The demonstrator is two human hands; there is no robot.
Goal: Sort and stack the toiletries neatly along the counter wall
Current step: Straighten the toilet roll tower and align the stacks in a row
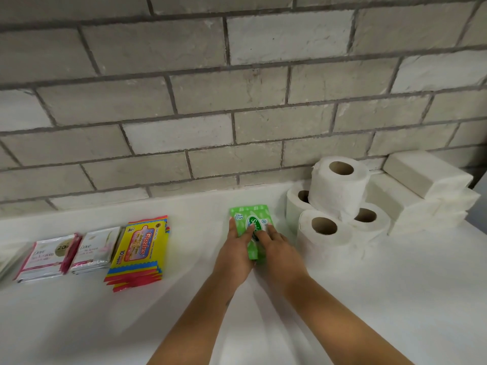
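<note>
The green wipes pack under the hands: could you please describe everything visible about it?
The green wipes pack is a soft, glossy plastic packet with white print, a "15" and a white-edged oval logo. It lies flat on the white counter, just left of the toilet rolls. The left hand and right hand press on it, hiding its near end.

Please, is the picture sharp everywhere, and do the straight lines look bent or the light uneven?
Head view: the brick wall courses bow from wide-angle distortion; the sachets at the left edge are soft and smeared, while the green pack under both hands reads fairly clearly; light is even, with only faint shadows beside the toilet rolls.
</note>
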